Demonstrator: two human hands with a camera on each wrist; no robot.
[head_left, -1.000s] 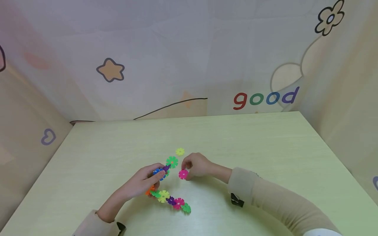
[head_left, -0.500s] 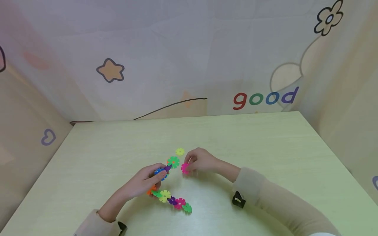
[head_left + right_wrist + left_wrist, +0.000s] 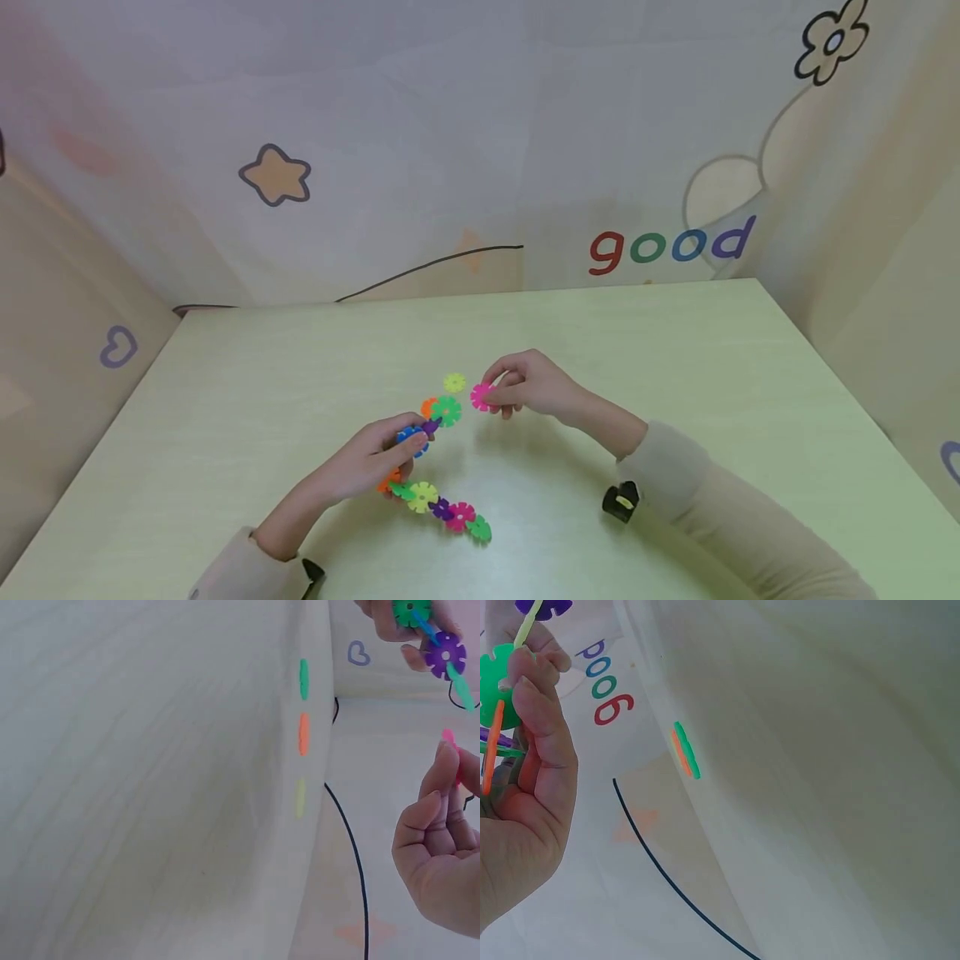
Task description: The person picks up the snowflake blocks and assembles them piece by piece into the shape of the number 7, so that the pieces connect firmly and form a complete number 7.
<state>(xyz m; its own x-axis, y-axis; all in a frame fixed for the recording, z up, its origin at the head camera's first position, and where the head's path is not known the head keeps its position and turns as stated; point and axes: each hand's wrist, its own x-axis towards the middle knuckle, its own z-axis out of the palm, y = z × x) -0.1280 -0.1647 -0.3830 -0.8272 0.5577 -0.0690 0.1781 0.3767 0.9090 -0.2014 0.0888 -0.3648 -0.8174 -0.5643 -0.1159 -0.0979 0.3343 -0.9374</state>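
My left hand [image 3: 378, 454] grips a chain of interlocked, notched plastic snowflake discs between thumb and fingers. From the grip, a blue disc [image 3: 412, 440], a purple disc [image 3: 431, 426] and a green disc [image 3: 447, 411] lead up toward the right. The lower end of the chain hangs below, with a yellow disc [image 3: 423, 497] and a pink disc [image 3: 460, 517] in it. My right hand [image 3: 542, 386] pinches a loose pink snowflake disc [image 3: 482, 397], apart from the chain's green end. In the right wrist view, that pink disc [image 3: 448, 736] shows edge-on at the fingertips.
Loose discs lie flat on the pale table [image 3: 675, 358]: a yellow one [image 3: 454, 382], an orange one [image 3: 429, 407], and a green one [image 3: 304, 679] seen in the right wrist view. A printed curtain [image 3: 420, 125] stands behind the table.
My right hand has lifted the pink disc and moved up and to the right, away from the chain. The left hand and chain have shifted only slightly right; an orange disc shows more.
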